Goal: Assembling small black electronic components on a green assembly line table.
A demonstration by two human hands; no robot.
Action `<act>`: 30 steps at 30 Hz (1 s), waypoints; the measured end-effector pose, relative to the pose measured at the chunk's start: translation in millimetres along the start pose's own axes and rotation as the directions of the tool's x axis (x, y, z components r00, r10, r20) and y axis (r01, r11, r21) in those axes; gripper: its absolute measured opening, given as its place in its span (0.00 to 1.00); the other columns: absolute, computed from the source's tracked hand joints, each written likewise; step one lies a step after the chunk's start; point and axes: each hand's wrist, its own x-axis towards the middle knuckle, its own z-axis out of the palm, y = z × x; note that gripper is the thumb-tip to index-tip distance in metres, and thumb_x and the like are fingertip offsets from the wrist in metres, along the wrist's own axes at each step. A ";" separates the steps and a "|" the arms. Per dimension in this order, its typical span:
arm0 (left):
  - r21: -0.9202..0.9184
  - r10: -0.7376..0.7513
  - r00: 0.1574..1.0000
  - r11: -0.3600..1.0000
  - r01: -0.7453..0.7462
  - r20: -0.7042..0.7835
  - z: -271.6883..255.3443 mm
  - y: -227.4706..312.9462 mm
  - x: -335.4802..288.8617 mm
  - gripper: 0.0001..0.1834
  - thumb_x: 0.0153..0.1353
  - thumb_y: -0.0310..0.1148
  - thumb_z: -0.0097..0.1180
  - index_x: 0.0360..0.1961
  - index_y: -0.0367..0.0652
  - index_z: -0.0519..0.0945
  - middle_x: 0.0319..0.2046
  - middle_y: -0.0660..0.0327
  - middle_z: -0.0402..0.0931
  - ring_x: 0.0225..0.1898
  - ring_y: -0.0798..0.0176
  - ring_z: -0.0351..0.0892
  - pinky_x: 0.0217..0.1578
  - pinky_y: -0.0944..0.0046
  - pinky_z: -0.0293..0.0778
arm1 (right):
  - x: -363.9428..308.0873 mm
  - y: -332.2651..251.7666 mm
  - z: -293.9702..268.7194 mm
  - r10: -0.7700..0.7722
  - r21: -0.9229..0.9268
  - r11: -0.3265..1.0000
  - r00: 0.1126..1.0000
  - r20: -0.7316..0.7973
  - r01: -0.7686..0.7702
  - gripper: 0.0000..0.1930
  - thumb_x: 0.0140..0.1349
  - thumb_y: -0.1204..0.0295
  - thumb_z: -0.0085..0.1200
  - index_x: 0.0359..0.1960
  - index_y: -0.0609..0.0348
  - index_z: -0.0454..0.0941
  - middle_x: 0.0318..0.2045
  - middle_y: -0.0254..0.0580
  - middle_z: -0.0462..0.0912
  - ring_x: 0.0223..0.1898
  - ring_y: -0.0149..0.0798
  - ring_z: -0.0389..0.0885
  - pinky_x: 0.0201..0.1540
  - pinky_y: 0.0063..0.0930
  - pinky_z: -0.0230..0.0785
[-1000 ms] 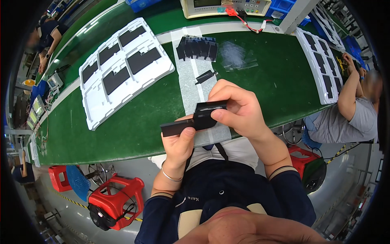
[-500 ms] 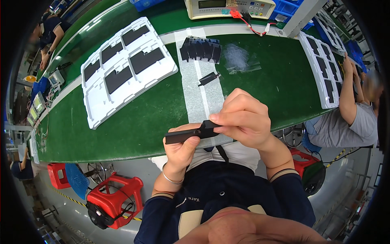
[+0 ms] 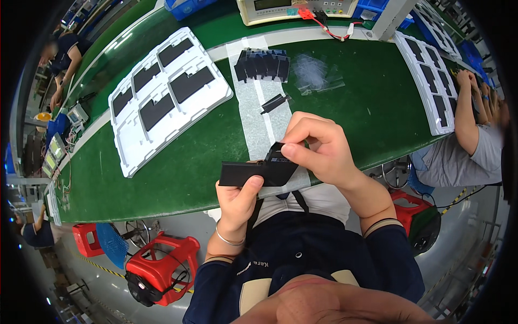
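Black notched slab: a flat, matt-black, roughly L-shaped slab with a step cut into its far edge [image 3: 240,174], held in the air between both hands, over the near edge of the green-topped workbench [image 3: 183,181].
Left hand: the left hand [image 3: 235,205] grasps the slab's left part from the near side, thumb flat on the black face, the other fingers mostly hidden behind it.
Right hand: the right hand [image 3: 322,148] pinches a thin dark flap [image 3: 277,147] at the slab's far right, thumb against bent forefinger; whether the flap is joined to the slab cannot be told.
Weight and stiffness: the slab looks light enough for one hand and fairly rigid, its face lying flat under the thumb; the flap is probably thin and pliable.
Surface: smooth, perhaps a little slippery; the stepped corner and flap seem the parts easiest to crease or scuff.
Best hold: likely the broad left part, thumb on the face and fingers behind, with only light fingertip pressure at the flap.
Nearby: beyond the hands, a short black strip [image 3: 274,103] lies on a pale speckled mat [image 3: 252,121]; farther off are a row of black strips [image 3: 263,67] and a loose heap of clear film [image 3: 310,73]. To the left, a white moulded plastic tray [image 3: 131,144] holds similar black pieces.
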 end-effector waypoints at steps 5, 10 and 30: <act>-0.139 -0.065 0.998 0.988 0.064 -0.008 1.8 -3.9 2.5 0.09 0.56 0.24 0.54 0.39 0.33 0.76 0.35 0.56 0.77 0.37 0.66 0.74 0.43 0.65 0.68 | 0.3 -2.8 14.2 0.222 0.512 0.841 0.974 -0.030 -0.176 0.04 0.54 0.80 0.53 0.32 0.62 0.73 0.26 0.33 0.72 0.27 0.24 0.67 0.29 0.18 0.60; -0.227 -0.133 0.991 0.965 0.133 0.018 -4.3 -7.5 2.8 0.10 0.56 0.24 0.54 0.40 0.34 0.75 0.36 0.55 0.77 0.38 0.64 0.75 0.44 0.63 0.68 | 1.3 4.1 10.0 -0.212 0.026 0.976 0.974 -0.077 0.215 0.05 0.55 0.81 0.51 0.33 0.63 0.74 0.31 0.37 0.73 0.30 0.29 0.70 0.32 0.21 0.63; 0.123 0.197 0.980 0.974 -0.191 -0.039 -1.9 -2.4 14.6 0.34 0.53 0.41 0.60 0.57 0.44 0.58 0.52 0.52 0.61 0.52 0.54 0.64 0.51 0.56 0.64 | -2.3 -8.7 4.2 -0.221 -0.242 0.944 0.974 0.048 0.226 0.14 0.46 0.78 0.61 0.37 0.61 0.76 0.29 0.41 0.79 0.27 0.36 0.76 0.28 0.24 0.67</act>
